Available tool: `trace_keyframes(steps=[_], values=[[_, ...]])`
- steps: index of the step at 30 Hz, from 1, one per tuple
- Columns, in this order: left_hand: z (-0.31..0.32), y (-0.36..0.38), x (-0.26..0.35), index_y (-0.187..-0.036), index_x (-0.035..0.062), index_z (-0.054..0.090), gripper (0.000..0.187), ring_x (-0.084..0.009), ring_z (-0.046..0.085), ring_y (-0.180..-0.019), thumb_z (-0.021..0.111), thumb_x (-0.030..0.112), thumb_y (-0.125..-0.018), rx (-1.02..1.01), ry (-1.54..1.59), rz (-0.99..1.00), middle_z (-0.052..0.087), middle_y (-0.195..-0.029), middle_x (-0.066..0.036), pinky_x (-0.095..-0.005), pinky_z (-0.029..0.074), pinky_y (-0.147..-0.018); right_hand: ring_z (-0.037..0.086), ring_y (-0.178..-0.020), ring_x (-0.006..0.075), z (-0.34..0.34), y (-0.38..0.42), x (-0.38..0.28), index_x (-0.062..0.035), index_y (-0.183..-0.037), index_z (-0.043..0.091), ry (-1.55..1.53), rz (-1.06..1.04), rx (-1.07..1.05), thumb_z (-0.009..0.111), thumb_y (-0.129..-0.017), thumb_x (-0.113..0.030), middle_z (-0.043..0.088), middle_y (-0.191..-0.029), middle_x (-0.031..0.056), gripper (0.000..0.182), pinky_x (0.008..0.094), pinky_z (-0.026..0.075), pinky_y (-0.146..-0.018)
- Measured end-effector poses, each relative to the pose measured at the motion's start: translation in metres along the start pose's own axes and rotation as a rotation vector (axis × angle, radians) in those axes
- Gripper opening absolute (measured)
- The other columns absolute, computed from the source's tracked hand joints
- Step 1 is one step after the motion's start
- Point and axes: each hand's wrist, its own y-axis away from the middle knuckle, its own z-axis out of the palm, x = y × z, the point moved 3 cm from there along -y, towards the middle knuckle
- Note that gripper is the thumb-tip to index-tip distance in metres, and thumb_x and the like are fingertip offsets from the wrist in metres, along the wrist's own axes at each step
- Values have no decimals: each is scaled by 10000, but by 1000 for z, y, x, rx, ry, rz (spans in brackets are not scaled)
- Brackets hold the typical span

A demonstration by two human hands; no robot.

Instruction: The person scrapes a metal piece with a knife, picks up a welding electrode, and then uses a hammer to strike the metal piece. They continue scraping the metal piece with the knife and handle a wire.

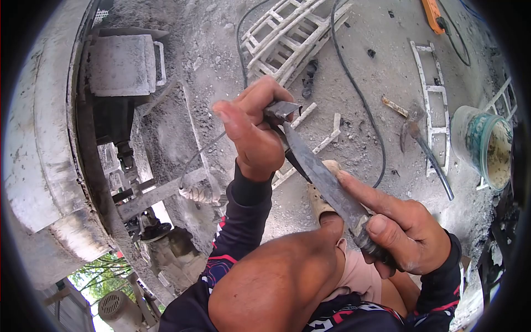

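Note:
My right hand (412, 235) is wrapped round the dark handle of a knife (326, 177), its index finger stretched along the grey blade. The blade slants up and left, its tip reaching the fingers of my left hand (251, 130). That left hand is closed on a dark strip (284, 109), pinched between thumb and fingers. Part of the strip hangs below the fingers and passes behind the blade. Both hands are above my bent knee (271, 282).
A stack of white-spattered metal frames (287, 39) lies ahead on the dusty ground. To the right are a hammer (423, 146), a narrow ladder-like frame (434, 110) and a tipped bucket (487, 146). A black cable (362, 94) crosses the floor. Large machinery (44, 138) stands left.

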Motion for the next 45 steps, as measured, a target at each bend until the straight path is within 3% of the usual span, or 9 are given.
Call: trace_keyframes(steps=[3,6,8,15,17,30,32,41,45], values=[[0,1,3,-672,-7,543,1068,-153,412,-554,-69,831,-924,-19,-10,-9,488,-613,-60,-267,293,-553,543,-487,61,1,0,4,-18,-1570,396,-37,30,-23,454,-1083,-258,674,-796,51,546,216,463,-516],[1,1,-1,-670,-14,543,1069,-156,419,-558,-63,828,-927,-8,36,-53,493,-607,-65,-261,298,-557,537,-491,54,2,0,3,-14,-1568,398,37,-162,24,453,-1085,-266,654,-768,33,547,210,450,-509],[3,1,-4,-672,-18,546,1069,-156,424,-561,-60,824,-930,2,81,-76,494,-604,-68,-258,300,-557,534,-497,53,1,2,-6,-1,-1562,401,-12,36,19,452,-1087,-268,686,-842,60,548,213,452,-509],[2,0,-1,-683,-30,568,1073,-150,426,-560,-53,806,-942,-14,36,-18,498,-599,-68,-258,300,-562,534,-496,51,1,1,-4,4,-1566,389,-19,47,16,444,-1090,-266,712,-939,107,550,215,456,-508],[2,0,-2,-679,-31,569,1077,-150,427,-562,-54,807,-940,-14,32,-30,500,-600,-67,-257,300,-566,537,-493,50,1,1,1,-2,-1573,379,-25,0,39,443,-1091,-274,688,-830,67,557,210,451,-503],[0,5,-7,-707,-20,551,1088,-145,430,-613,-53,866,-895,-141,-161,-20,507,-649,-52,-265,279,-589,562,-495,64,-6,-3,2,-22,-1579,379,-89,102,15,436,-1089,-268,644,-731,31,551,212,452,-502],[3,6,-8,-718,-24,555,1096,-147,438,-619,-53,873,-889,-154,-165,-47,516,-656,-55,-266,285,-595,504,-497,43,-8,-6,1,-98,-1600,369,-72,113,21,448,-1106,-203,518,-665,-33,511,206,438,-512],[12,12,-11,-751,-29,590,1121,-152,457,-626,-52,879,-884,-83,15,-137,541,-663,-60,-275,320,-608,552,-471,99,-11,-12,14,-47,-1591,366,-398,131,-16,493,-1063,-355,623,-683,60,624,224,450,-467],[8,11,-14,-759,-1,604,1120,-123,436,-605,-76,884,-868,-11,167,-280,547,-651,-39,-258,301,-579,558,-474,105,-14,-3,4,-35,-1578,389,-116,129,51,492,-1064,-350,627,-681,57,612,223,454,-494]])
